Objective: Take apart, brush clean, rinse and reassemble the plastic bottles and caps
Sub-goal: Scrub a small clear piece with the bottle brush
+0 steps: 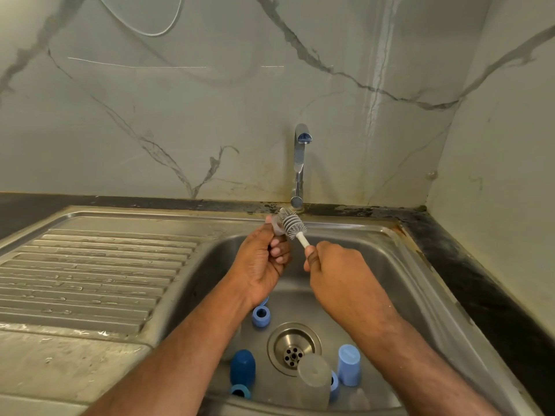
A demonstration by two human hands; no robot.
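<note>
Above a steel sink (390,265), the left hand (258,262) pinches a small translucent cap (275,226) in a closed grip of thumb and fingertips, while the right hand (333,265) wraps its fingers tight round the white handle of a grey bottle brush (292,225), whose bristled head presses against the cap. Both are held up near the sink's back rim, just below the closed tap (300,163).

Down in the basin, loose parts ring the drain (293,348): a light blue cap (260,316) under the left wrist, a dark blue cap (242,367) and a blue ring (240,391) near the front wall, a clear bottle (315,379) lying beside the drain, and a light blue cup-shaped cap (349,364) standing to its right. The ribbed drainboard (90,280) stretches away to the left; a dark table (480,280) edges the right rim.
</note>
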